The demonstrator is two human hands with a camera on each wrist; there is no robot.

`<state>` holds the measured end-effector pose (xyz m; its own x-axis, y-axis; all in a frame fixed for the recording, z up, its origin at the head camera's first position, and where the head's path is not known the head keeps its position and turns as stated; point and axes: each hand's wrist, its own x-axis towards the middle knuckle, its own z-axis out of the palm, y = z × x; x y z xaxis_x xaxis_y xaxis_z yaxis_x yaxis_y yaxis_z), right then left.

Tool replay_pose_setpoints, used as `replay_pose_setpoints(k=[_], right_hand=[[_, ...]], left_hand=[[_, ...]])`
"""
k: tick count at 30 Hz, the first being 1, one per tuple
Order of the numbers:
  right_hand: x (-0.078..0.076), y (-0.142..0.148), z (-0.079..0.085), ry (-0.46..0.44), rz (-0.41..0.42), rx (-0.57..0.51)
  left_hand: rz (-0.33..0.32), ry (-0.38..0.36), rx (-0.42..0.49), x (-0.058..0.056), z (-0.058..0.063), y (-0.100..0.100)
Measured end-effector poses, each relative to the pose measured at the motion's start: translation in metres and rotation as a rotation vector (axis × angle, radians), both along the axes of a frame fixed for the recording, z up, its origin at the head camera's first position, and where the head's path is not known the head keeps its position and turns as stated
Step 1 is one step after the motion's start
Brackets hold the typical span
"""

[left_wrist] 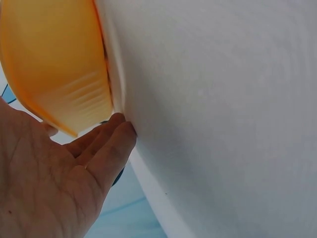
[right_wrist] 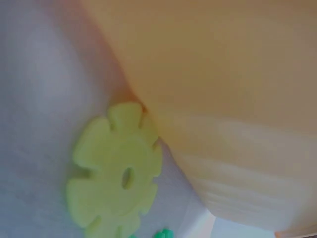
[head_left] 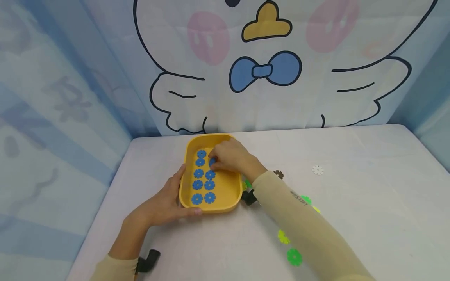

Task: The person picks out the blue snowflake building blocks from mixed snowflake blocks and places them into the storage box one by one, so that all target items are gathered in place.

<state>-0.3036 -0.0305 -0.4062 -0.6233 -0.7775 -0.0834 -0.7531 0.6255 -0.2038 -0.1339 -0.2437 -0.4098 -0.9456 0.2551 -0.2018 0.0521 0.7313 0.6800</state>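
A yellow tray (head_left: pixel 228 197) stands on the table with blue notched discs (head_left: pixel 197 184) laid in two columns on its floor. My left hand (head_left: pixel 165 201) holds the tray at its near left corner, fingers along the left wall and thumb at the near rim; the left wrist view shows the fingertips down by the tabletop. Over the tray's far right part, my right hand (head_left: pixel 233 156) pinches a blue notched disc (head_left: pixel 212 162) at the top of the right column. The hand partly covers that disc. In the right wrist view the hand itself is hidden.
Beside the tray's right wall lies a yellow-green disc (right_wrist: pixel 114 173). More loose discs lie around the right forearm: a brown one (head_left: pixel 279 174), a white one (head_left: pixel 318 170), a green one (head_left: pixel 294 257) and a yellow one (head_left: pixel 283 237). A printed curtain (head_left: pixel 263 105) hangs behind the table.
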Motion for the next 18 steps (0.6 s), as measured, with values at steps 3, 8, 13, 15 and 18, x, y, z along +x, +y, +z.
replay_pose_setpoints(k=[3, 8, 13, 15, 18], right_hand=[[0.0007, -0.0011, 0.0, 0.004, -0.016, -0.002], [0.0015, -0.0004, -0.001, 0.0, -0.04, -0.029], [0.0008, 0.0014, -0.0035, -0.008, -0.051, -0.079], [0.0003, 0.0017, -0.0038, -0.011, -0.042, -0.076], [0.0006, 0.0014, -0.0025, -0.018, -0.007, -0.027]], left_hand=[[0.002, 0.001, 0.004, 0.0009, 0.0005, -0.0003], [0.008, -0.003, 0.01, 0.0014, 0.0007, 0.0007], [0.011, -0.008, 0.009, 0.0017, 0.0, 0.0008], [0.014, -0.01, 0.007, 0.0017, -0.0001, 0.0007], [0.018, -0.01, -0.001, 0.0018, -0.0001, 0.0005]])
